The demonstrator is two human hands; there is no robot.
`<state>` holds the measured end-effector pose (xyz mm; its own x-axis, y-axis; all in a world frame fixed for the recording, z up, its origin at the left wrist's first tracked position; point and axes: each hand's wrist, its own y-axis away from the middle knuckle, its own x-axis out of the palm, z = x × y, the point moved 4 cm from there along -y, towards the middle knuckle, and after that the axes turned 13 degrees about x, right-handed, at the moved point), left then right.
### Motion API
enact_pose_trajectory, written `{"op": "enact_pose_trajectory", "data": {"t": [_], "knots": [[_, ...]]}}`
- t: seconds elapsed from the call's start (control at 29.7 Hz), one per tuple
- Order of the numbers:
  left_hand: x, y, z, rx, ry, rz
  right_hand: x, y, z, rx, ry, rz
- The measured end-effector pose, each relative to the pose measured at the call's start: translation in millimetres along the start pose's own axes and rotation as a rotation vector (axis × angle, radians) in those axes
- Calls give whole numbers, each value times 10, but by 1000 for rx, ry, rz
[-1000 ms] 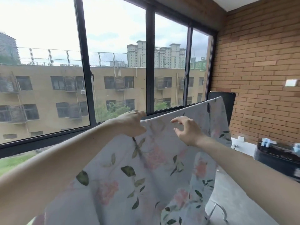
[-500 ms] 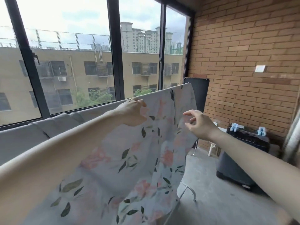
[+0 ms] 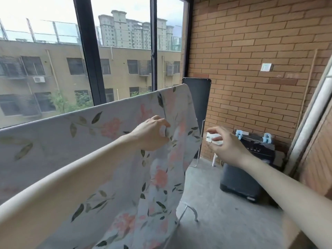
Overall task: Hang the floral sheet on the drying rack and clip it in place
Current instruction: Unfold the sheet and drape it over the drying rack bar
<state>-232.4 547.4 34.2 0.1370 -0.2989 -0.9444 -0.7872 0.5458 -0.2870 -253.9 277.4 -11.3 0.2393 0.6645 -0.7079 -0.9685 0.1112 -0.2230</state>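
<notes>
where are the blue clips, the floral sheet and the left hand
blue clips [image 3: 239,134], head view, on the left clip atop the dark box
floral sheet [image 3: 111,124], head view, on a pink flower near the top edge
left hand [image 3: 151,134], head view, back of the hand gripping the sheet

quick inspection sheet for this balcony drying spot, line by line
surface: grey concrete floor, bare where it shows
job's things: floral sheet draped over the drying rack, top edge running up to the right; of the rack only a foot and a thin upright show; two blue clips sit on a black box, none seen on the sheet
clutter: dark panel leaning in the corner
grips: left hand pinches a fold of the sheet; right hand open, off the sheet, holding nothing
cables: nothing seen
surroundings: brick wall with a white switch, big windows facing apartment blocks
</notes>
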Motion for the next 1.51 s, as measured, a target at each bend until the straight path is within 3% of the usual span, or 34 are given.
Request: {"op": "enact_pose_trajectory", "data": {"t": [0.4, 0.71, 1.11, 1.35, 1.51], "knots": [[862, -1422, 374, 101, 37, -114, 336, -1514, -769, 40, -130, 103], [1314, -2827, 451, 75, 55, -100, 1, -2634, -1429, 50, -158, 115], [1615, -4268, 574, -171, 35, -277, -423, -4458, -2100, -143, -156, 205], [1518, -4292, 793, -353, -56, -425, -187, -5344, -1790, -329, -201, 331], [1179, -4137, 990, -483, -245, -633, 209, -5974, -1363, -451, -258, 401]]}}
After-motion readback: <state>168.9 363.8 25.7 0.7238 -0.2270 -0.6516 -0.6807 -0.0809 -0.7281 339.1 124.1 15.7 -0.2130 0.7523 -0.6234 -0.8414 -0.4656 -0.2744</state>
